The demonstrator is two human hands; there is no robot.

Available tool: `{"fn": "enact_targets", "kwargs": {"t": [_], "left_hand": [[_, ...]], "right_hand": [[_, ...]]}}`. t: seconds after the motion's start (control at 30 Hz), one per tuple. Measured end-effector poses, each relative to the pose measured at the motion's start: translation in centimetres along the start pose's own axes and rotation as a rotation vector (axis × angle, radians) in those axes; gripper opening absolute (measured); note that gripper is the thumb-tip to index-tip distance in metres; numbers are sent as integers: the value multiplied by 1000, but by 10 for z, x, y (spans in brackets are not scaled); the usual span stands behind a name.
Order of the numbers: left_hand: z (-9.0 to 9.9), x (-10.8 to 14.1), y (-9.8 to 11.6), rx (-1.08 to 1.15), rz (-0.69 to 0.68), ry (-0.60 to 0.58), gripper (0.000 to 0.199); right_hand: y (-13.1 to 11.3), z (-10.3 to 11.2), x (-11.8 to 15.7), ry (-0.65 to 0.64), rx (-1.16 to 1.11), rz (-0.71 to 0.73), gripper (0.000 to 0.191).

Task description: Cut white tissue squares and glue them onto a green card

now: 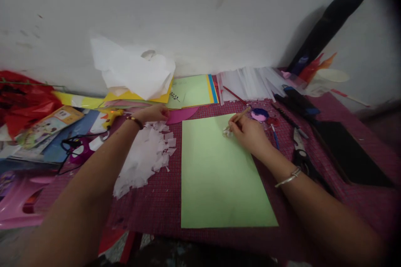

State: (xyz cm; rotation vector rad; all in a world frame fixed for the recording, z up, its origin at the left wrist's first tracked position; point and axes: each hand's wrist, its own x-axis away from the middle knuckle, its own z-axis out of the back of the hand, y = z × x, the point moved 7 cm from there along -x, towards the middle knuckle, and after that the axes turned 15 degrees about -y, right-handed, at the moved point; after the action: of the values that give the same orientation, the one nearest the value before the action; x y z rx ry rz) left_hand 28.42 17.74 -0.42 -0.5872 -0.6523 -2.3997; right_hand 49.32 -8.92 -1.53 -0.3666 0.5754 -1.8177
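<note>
My right hand (250,133) holds a thin wooden stick (242,114) over the upper right part of a light green sheet (219,171). A small whitish piece (227,132) is at the stick's lower end. My left hand (155,113) is closed near the tip of a magenta paper piece (183,114), just above a heap of small white paper pieces (144,156); whatever its fingers hold is too small to tell.
On the right lie scissors (301,150), a dark block (351,152), pens and a round blue-and-pink item (260,114). A glue gun (109,119) and booklets are on the left. Crumpled white paper (134,69) and colored sheets stand at the back.
</note>
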Motion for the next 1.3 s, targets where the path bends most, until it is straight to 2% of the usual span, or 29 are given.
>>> {"fn": "enact_targets", "kwargs": {"t": [0.13,0.23,0.37,0.43,0.5,0.6,0.67,0.73,0.8,0.87,0.93,1.07,1.23,1.3], "left_hand": [[13,12,18,221,-82,87,11],[17,21,51,441,-238,180,9],[-4,24,98,863,-448,154,9],[-20,20,114,965,-474,126,13],[-35,14,125,977,-470,123,15],[-56,1,134,959,-460,168,15],[-66,-7,136,915,-437,258,13],[-73,-9,137,782,-374,400,15],[-79,-8,142,549,-287,503,20],[-86,-6,147,366,-241,505,17],[-93,-4,151,285,-242,459,13],[-96,2,157,214,-318,428,15],[-89,8,173,131,-559,614,15],[-91,6,178,59,-612,646,16]], "right_hand": [[0,1,0,23,-18,8,22],[1,2,-1,32,-49,14,20],[-1,3,-2,20,-73,37,17],[-2,4,-2,26,-59,40,15],[-3,4,-2,26,-53,37,14],[-3,5,-2,30,-63,37,11],[-3,5,-2,33,-69,40,10],[-3,5,-3,31,-66,39,10],[-3,5,-4,20,-65,33,10],[-4,6,-6,6,-66,28,10],[-6,8,-8,-16,-65,28,9],[-9,9,-10,-54,-17,9,11],[-8,9,-11,-67,-4,0,13],[-7,9,-11,-65,-22,-2,13]]}}
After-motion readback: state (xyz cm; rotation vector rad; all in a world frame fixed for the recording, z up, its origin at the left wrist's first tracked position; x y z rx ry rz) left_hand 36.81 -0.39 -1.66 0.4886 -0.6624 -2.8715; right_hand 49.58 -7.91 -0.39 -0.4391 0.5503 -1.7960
